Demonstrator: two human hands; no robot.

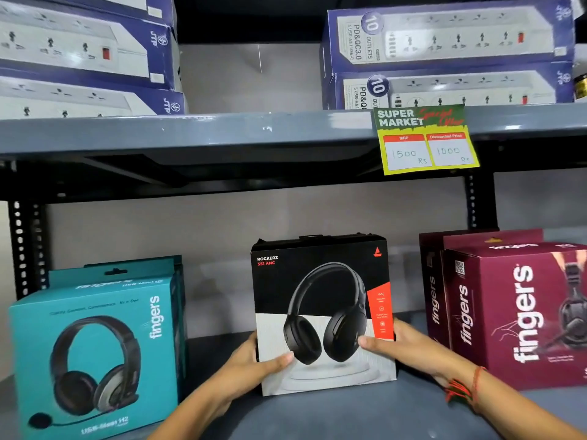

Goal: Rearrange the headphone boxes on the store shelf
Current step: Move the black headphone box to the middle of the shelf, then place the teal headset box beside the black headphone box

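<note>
— Three groups of headphone boxes stood on the lower grey metal shelf (pixel 317 417), and only the middle one was in hand. The black-and-white cardboard headphone box (pixel 324 312) sat upright at centre frame, bottom edge on the shelf as far as I could tell.

— Was it gripped?

— Yes. The left hand (pixel 251 363) was closed on its lower left edge, thumb across the front; the right hand (pixel 403 344), with a red thread band at the wrist, clamped the lower right edge likewise.

— And the rest?

— The teal cardboard headphone boxes (pixel 95 354) stood at lower left, one behind another, and the maroon cardboard headphone boxes (pixel 514 309) at lower right, both rows well apart from the black one, nobody touching them.

— So how far along?

— I judged it mid-way at most: the side rows looked tidy, while the centre box was not yet released, and gaps remained either side.
</note>
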